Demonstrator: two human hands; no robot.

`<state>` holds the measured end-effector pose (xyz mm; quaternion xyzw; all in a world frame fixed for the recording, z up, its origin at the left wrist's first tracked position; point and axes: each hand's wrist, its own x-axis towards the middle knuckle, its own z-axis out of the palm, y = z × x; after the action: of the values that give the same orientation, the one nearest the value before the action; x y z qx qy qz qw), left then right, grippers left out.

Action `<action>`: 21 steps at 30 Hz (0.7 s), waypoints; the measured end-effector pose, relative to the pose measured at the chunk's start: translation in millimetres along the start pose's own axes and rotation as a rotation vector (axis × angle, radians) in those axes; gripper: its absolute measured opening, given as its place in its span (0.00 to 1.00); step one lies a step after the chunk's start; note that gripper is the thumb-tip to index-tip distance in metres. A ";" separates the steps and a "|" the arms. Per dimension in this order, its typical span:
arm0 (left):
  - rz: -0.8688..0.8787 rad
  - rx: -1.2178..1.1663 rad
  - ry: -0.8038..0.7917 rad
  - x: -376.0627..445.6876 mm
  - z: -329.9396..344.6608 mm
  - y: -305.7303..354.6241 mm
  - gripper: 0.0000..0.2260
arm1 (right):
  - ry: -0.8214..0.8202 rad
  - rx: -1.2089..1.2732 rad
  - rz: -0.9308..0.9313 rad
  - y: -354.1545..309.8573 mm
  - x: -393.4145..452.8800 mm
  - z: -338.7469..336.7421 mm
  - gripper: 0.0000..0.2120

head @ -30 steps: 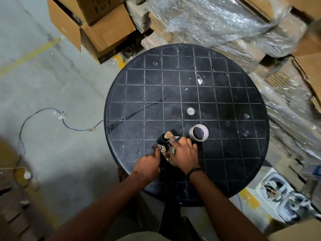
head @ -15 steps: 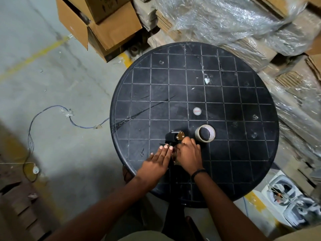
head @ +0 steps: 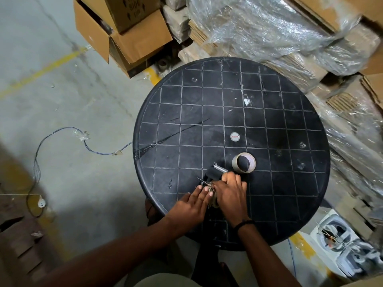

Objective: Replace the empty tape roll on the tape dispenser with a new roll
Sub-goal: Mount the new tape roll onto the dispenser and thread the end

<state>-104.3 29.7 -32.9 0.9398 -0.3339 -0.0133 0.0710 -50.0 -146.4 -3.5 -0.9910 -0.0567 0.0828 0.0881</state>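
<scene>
The dispenser (head: 215,176) lies on the near part of the round black table (head: 290,129), mostly hidden under both hands. The right hand (head: 231,193) is curled over it, gripping it. The left hand (head: 193,203) lies with fingers stretched flat against its left side. A tape core (head: 244,162) stands just beyond, to the right, near the dispenser.

your surface (head: 290,183) looks like matt black plastic, scuffed, with a moulded grid. the roll (head: 243,162) is dull brown cardboard. the dispenser (head: 214,175) shows matt black plastic and shiny metal. glossy crinkled film (head: 259,27) covers rough cardboard stacks.
</scene>
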 end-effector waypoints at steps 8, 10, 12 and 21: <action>0.092 0.043 0.022 -1.3 -2.1 8.8 0.17 | 0.070 0.159 0.084 -4.1 5.3 -17.2 0.07; 0.104 0.036 -0.008 -6.5 -3.9 10.1 0.17 | 0.057 0.168 0.077 -6.6 11.0 -20.2 0.05; 0.094 0.028 -0.006 -8.3 -4.5 9.2 0.17 | 0.023 0.176 0.078 -11.6 12.6 -18.3 0.05; 0.130 -0.039 -0.031 -4.6 -7.0 3.5 0.18 | -0.102 0.154 0.411 -12.1 44.8 -42.6 0.11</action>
<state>-109.5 30.8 -25.5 0.9143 -0.3951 -0.0297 0.0847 0.1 -136.0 33.2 -0.9666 0.1485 0.1532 0.1417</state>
